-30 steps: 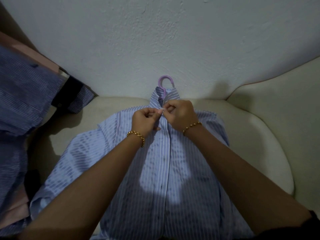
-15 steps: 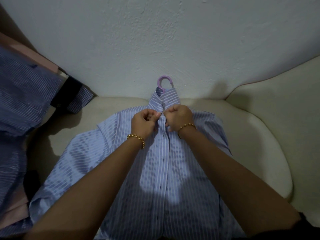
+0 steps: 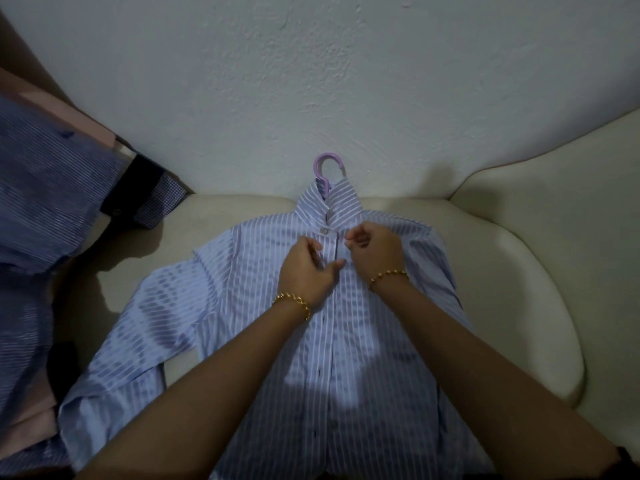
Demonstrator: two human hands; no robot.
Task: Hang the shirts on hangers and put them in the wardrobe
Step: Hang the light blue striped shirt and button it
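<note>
1. The striped shirt (image 3: 346,341) lies flat on the cream sofa (image 3: 519,271), lengthwise, collar pointing at the wall (image 3: 346,81).
2. A lilac hanger hook (image 3: 325,164) pokes from the collar.
3. The left hand (image 3: 308,268) and right hand (image 3: 372,247) curl at the placket; grip unclear.

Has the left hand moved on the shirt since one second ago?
Yes. The left hand slid down the striped shirt, away from the purple hanger hook and toward the person.
</note>
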